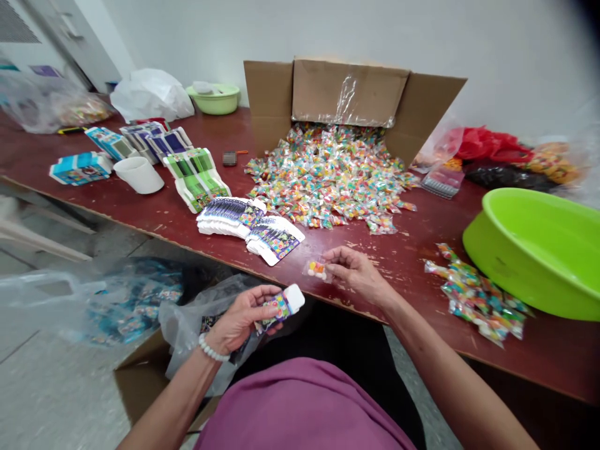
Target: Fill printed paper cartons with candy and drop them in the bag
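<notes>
My left hand (248, 315), with a pale bead bracelet at the wrist, grips a small printed candy box (276, 310) whose white end flap stands out to the right. Between the thumb and fingers of my right hand (354, 272) is a clear candy packet (316, 269) with yellow, orange and white sweets, just over the table edge. Fanned stacks of flat purple candy boxes (276, 237) lie on the table, left of that packet. Beyond my right hand spreads a large heap of candy packets (328, 175).
An opened cardboard carton (351, 94) stands behind the heap. To the right are a green basin (529, 250) and a smaller packet pile (482, 297). Green boxes (197, 178) and a white cup (139, 175) stand left. Below the table edge are plastic bags (135, 306) and a carton (145, 375).
</notes>
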Demonstrator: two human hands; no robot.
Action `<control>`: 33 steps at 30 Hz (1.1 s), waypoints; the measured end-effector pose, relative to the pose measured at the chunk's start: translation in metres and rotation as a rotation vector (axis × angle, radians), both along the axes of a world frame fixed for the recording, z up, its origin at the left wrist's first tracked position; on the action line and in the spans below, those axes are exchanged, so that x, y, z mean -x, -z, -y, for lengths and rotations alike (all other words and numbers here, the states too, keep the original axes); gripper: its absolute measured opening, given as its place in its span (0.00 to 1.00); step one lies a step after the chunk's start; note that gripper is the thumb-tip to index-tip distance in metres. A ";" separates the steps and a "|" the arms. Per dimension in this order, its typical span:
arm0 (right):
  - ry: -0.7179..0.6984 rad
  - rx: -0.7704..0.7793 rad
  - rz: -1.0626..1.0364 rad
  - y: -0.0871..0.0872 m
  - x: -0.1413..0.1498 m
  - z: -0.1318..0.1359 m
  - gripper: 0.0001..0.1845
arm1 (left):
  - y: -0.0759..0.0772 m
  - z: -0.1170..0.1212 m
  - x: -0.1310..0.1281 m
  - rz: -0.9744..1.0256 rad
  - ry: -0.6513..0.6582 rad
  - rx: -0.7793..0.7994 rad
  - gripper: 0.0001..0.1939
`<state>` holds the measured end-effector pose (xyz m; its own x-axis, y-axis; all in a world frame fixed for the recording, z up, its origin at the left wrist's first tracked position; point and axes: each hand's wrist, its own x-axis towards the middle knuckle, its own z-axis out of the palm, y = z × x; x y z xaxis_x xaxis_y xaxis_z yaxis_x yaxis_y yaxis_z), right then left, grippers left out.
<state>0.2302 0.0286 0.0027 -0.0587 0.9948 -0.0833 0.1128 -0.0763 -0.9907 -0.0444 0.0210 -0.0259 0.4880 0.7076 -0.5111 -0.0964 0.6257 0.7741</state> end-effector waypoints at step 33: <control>-0.130 0.079 -0.201 -0.009 0.042 0.039 0.22 | -0.009 0.027 -0.050 0.206 -0.146 0.018 0.24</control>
<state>0.1878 -0.0104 0.0117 -0.2093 0.9686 -0.1339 -0.0724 -0.1519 -0.9857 0.0060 -0.0058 -0.0169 0.4763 0.7697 -0.4250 -0.3412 0.6073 0.7175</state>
